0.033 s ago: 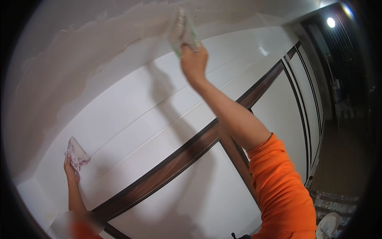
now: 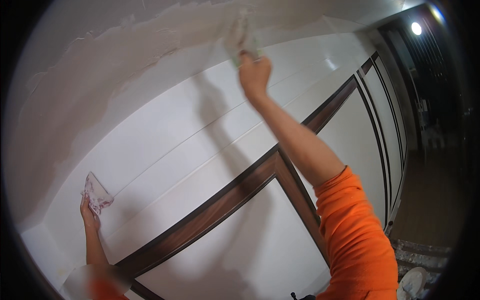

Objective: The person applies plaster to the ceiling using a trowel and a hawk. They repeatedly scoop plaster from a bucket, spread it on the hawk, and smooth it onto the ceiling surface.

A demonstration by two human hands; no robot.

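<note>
My right hand [image 2: 254,75] is raised overhead, shut on the handle of a putty knife [image 2: 240,37] whose blade lies flat against the ceiling. Around the blade spreads a band of rough, greyish fresh filler [image 2: 125,65]. My right arm wears an orange sleeve [image 2: 350,235]. Low on the left, my left hand [image 2: 89,212] grips a second, wide scraper [image 2: 96,192] smeared with white and pinkish filler, held up close to the white wall band.
White stepped moulding [image 2: 200,135] runs below the ceiling. Under it, dark wooden frames [image 2: 240,187] border white panels. A bright lamp [image 2: 416,28] shines at the top right over a dark passage. A paint-spattered white container [image 2: 412,285] sits at the lower right.
</note>
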